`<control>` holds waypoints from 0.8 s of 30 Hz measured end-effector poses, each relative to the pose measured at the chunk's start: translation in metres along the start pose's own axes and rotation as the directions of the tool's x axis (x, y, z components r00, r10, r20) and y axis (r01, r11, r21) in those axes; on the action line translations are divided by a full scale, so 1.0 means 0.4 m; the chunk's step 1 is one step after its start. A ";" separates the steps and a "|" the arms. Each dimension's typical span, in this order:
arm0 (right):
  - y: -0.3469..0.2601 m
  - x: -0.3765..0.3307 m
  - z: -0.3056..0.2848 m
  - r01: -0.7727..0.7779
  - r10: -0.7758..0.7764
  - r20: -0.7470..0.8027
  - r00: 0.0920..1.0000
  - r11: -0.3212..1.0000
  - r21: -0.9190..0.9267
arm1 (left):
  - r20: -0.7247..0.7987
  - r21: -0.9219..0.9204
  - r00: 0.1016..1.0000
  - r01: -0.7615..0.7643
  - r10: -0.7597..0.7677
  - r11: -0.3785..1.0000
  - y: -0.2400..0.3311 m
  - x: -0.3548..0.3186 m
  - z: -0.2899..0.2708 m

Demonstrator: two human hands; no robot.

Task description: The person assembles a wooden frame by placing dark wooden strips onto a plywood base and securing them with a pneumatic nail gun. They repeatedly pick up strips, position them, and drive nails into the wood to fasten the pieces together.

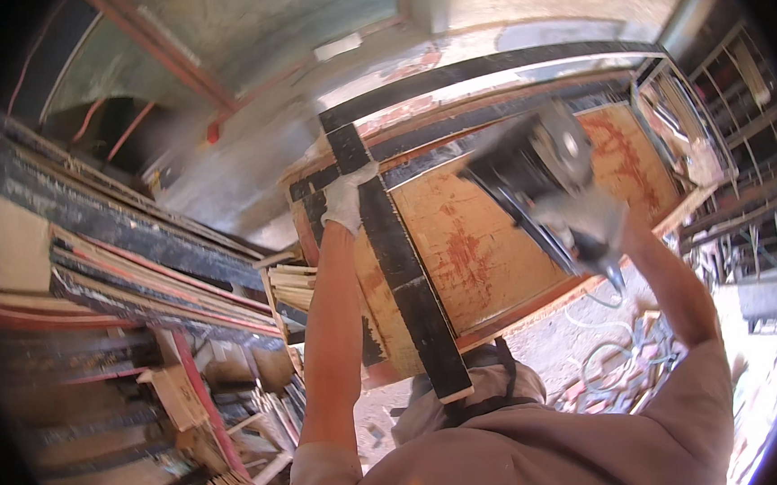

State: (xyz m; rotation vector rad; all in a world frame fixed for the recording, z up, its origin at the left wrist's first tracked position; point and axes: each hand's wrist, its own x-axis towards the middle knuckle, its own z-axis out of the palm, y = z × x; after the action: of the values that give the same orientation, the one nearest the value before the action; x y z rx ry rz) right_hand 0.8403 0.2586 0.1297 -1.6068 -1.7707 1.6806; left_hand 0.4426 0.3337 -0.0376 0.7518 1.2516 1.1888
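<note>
My left hand (347, 200), in a pale glove, presses and grips a black wooden board (398, 255) near its far end. This board runs toward me and meets a long black strip (503, 70) at a corner, forming part of a frame. My right hand (592, 215), also gloved, is wrapped round the handle of a black nail gun (532, 165). The gun is smeared by motion and held above the workbench, apart from the boards. A thin air hose (595, 298) trails from its lower end. Under the frame lies an orange-brown panel (461, 246) with worn red patches.
Long boards (153, 223) are stacked on the left, with a wooden rack (183, 396) of offcuts below. Coiled hose (609, 362) and wood scraps lie on the floor at the right. Metal racking (747, 145) stands at the far right; a wall rises behind the bench.
</note>
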 end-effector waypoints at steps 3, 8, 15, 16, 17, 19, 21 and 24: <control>0.288 -0.248 0.076 -0.006 -0.014 -0.236 0.972 0.996 -0.084 | 0.022 -0.046 1.000 0.013 -0.012 0.999 -0.003 0.030 0.010; 0.845 -0.643 0.429 -0.283 0.548 -0.580 0.602 0.826 0.488 | -0.283 0.858 0.905 0.090 0.318 0.506 0.119 -0.114 0.134; 1.447 -1.133 0.928 -0.712 0.710 -0.097 0.698 0.672 -0.203 | 0.693 -0.227 0.432 -0.629 0.577 0.744 0.448 -0.470 0.671; 1.445 -1.143 0.950 -0.785 0.797 -0.162 0.582 0.603 0.146 | 0.820 -0.225 0.253 -0.683 0.514 0.695 0.449 -0.563 0.787; 1.444 -1.162 0.960 -0.766 0.858 -0.204 0.472 0.514 0.386 | 0.907 -0.238 0.070 -0.728 0.415 0.642 0.424 -0.639 0.913; 1.485 -1.147 0.881 -0.677 0.851 -0.289 0.438 0.524 0.516 | 0.959 -0.275 -0.199 -0.820 0.201 0.503 0.382 -0.806 1.119; 1.513 -1.176 0.814 -0.608 0.843 -0.365 0.395 0.538 0.585 | 0.933 -0.341 -0.356 -0.832 0.051 0.437 0.280 -0.910 1.312; 1.556 -1.250 0.660 -0.526 0.849 -0.416 0.324 0.528 0.667 | 0.899 -0.391 -0.438 -0.818 -0.017 0.422 0.162 -0.992 1.581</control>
State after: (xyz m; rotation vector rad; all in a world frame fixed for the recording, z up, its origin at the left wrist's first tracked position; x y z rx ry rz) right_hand 1.1620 -0.4391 -0.2120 -2.5084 -0.2017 1.1721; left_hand 1.0736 0.0817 0.2782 2.4250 -0.4767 0.2741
